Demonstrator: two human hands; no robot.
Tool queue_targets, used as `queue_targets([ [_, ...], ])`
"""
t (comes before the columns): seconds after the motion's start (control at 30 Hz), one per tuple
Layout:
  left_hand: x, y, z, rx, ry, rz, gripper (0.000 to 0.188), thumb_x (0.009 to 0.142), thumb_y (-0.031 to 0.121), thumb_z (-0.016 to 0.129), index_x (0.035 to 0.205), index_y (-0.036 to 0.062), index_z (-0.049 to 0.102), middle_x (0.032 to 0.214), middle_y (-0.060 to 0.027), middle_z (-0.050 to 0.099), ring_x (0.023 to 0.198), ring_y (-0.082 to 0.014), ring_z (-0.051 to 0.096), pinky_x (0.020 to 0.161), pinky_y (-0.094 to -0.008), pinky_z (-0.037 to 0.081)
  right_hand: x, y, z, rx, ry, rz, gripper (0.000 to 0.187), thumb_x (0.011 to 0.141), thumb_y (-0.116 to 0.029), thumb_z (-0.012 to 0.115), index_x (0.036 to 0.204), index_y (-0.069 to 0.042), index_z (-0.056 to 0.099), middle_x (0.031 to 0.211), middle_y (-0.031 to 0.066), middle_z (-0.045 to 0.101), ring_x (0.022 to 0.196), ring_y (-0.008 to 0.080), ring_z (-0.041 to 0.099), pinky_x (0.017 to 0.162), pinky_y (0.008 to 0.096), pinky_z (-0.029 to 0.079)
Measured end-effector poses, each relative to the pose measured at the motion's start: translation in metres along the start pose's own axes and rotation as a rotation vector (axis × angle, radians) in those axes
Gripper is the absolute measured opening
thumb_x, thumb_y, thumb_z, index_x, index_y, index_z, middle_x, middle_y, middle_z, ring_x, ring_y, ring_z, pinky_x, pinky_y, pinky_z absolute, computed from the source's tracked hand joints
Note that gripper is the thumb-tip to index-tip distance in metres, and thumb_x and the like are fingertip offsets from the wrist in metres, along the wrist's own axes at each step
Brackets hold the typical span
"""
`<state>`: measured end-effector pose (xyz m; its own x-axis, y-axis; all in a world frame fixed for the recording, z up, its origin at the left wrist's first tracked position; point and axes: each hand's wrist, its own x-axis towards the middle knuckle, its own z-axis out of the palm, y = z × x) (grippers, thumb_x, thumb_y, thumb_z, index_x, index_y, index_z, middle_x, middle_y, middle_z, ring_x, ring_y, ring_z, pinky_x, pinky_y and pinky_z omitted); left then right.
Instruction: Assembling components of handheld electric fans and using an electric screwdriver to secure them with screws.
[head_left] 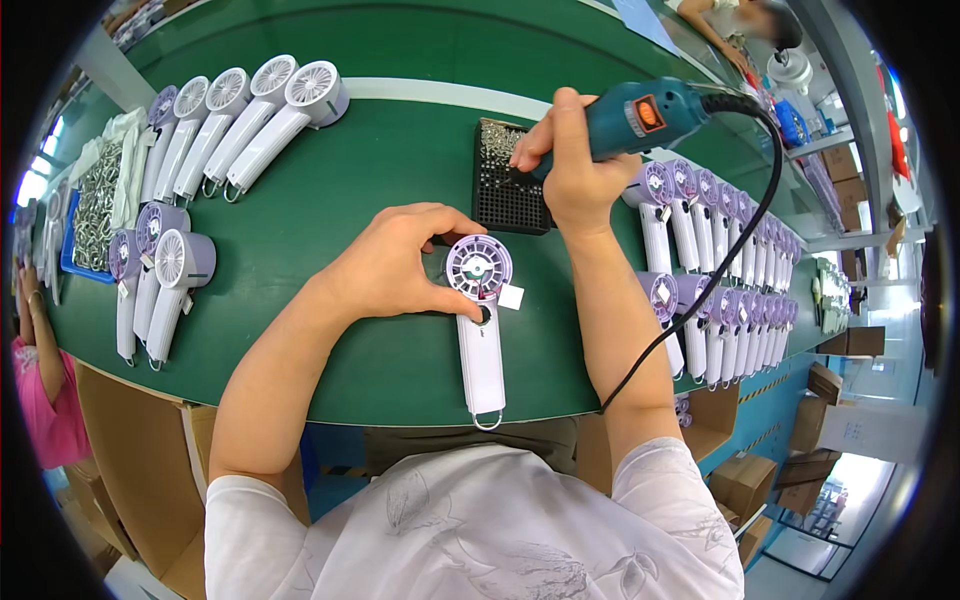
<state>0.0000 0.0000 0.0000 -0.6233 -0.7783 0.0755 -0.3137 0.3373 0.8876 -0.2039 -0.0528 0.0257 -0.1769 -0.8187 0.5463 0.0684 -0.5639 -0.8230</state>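
Green table: bears the fan at its near edge.
Fan: head pinched by left hand; best held steady.
Driver: wrapped in right hand; best held upright.
Black tray: just beyond the fan.
Screws: best taken singly.

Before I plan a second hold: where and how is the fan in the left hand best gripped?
Probably mid-handle, pinched across its width from the person's right. The handle is long, slim and straight, pointing toward the person, with its right side uncovered. The left hand already spans the fan's round head, and a white tag sits beside it.
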Motion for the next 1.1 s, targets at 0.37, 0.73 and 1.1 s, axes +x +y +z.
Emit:
queue_targets([
  [0.37, 0.0, 0.003, 0.0, -0.007, 0.01, 0.011, 0.069, 0.06, 0.033, 0.1, 0.115, 0.0036, 0.07, 0.107, -0.0102, 0.073, 0.103, -0.0247, 0.07, 0.086, -0.0376, 0.055, -0.002, 0.0, 0.008, -0.013, 0.014, 0.011, 0.011, 0.098, -0.007, 0.068, 0.096, 0.002, 0.062, 0.061, 0.0056, 0.064, 0.049, 0.0137, 0.062, 0.048, 0.0275, 0.051],
  [0.73, -0.003, -0.008, -0.001, 0.099, 0.143, 0.146, 0.064, 0.062, 0.03, 0.099, 0.111, 0.0017, 0.071, 0.102, -0.009, 0.072, 0.09, -0.0226, 0.067, 0.08, -0.0339, 0.055, 0.001, -0.036, 0.0, 0.145, 0.04, -0.042, 0.019, 0.105, -0.018, 0.055, 0.099, 0.0, 0.06, 0.061, 0.0092, 0.055, 0.045, 0.0204, 0.052, 0.046, 0.0404, 0.049],
  [1.1, -0.003, -0.005, -0.004, 0.07, 0.115, 0.113, 0.063, 0.061, 0.027, 0.099, 0.112, 0.0031, 0.071, 0.103, -0.0086, 0.071, 0.093, -0.0237, 0.068, 0.081, -0.0342, 0.055, -0.017, -0.08, -0.004, 0.444, -0.249, 0.08, 0.016, 0.105, -0.012, 0.053, 0.1, 0.002, 0.057, 0.06, 0.0108, 0.056, 0.042, 0.0186, 0.051, 0.044, 0.0374, 0.05],
])
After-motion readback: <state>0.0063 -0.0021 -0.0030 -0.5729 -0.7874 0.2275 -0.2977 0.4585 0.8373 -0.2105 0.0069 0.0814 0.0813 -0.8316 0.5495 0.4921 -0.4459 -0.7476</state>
